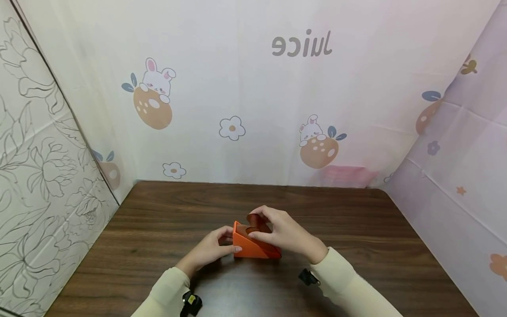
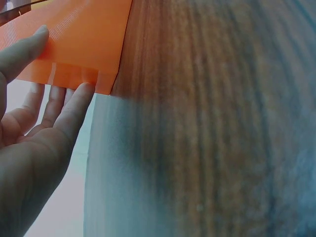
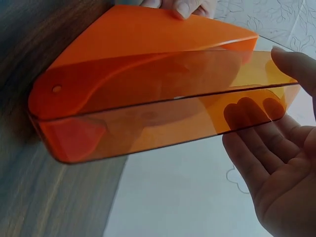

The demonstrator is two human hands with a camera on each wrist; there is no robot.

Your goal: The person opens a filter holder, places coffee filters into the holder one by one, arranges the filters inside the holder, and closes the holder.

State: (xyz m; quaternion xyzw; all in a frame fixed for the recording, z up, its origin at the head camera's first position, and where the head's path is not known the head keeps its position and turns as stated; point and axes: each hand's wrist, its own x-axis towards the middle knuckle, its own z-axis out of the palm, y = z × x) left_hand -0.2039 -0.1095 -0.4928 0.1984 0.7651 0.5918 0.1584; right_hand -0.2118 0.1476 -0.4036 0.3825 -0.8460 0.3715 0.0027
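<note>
An orange wedge-shaped box (image 1: pixel 247 247), like a triangular sandwich box, stands on the table. Its see-through amber lid (image 3: pixel 163 123) pivots at a round pin near the narrow end and is swung partly up. My left hand (image 1: pixel 211 248) holds the tall end of the box, thumb on the near side; the left wrist view shows fingertips against the adjoining face. With the thumb on one side and fingers on the other, my right hand (image 3: pixel 289 170) grips the raised end of the lid. What lies inside the box cannot be made out.
The dark wood-grain table (image 1: pixel 166 220) runs back to a printed curtain (image 1: pixel 198 88), with more patterned cloth at both sides. A small black device (image 1: pixel 191 304) sits at the left sleeve, and another (image 1: pixel 308 277) beside the right sleeve.
</note>
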